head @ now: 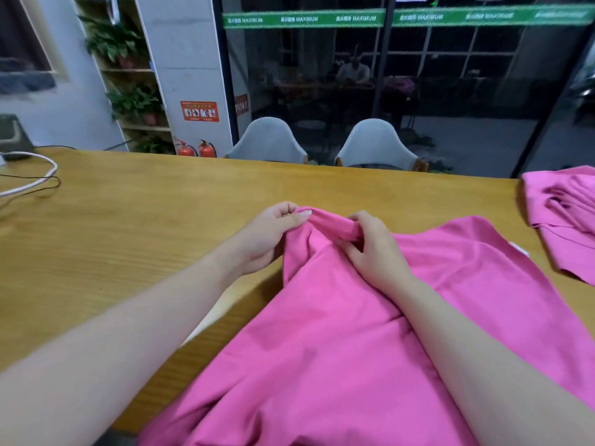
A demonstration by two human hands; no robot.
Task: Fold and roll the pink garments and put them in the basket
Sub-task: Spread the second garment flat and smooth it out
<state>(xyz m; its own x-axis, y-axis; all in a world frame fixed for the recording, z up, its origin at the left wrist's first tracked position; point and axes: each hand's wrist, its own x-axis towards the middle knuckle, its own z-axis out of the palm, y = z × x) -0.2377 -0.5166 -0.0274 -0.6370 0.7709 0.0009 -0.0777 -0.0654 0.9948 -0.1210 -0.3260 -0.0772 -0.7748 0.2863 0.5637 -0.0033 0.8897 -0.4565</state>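
At the far left of the wooden table (135,220), a white cable (38,175) and a thin black cable (48,185) are laid in loops near the edge. The left forearm is stretched diagonally from the lower left corner toward the middle of the table, and the left hand (267,236) is turned slightly inward, its thumb laid flat on top of the cloth and its fingers curled beneath, so that the far edge of the pink garment (338,349) is pinched between them. Just beside it, the right hand (373,249) is brought in from the lower right, palm down, with the fingers curled over the same bunched edge and the thumb tucked against the cloth below. Between the two hands a short rolled or gathered ridge of fabric is lifted off the table. The rest of the garment is spread toward the near edge and to the right, softly creased, with a small white label (519,248) seen at its right edge. At the far right of the table a second pink garment (566,220) is left rumpled, apart from the first. Beyond the table two pale chairs (270,140) are set against dark glass.
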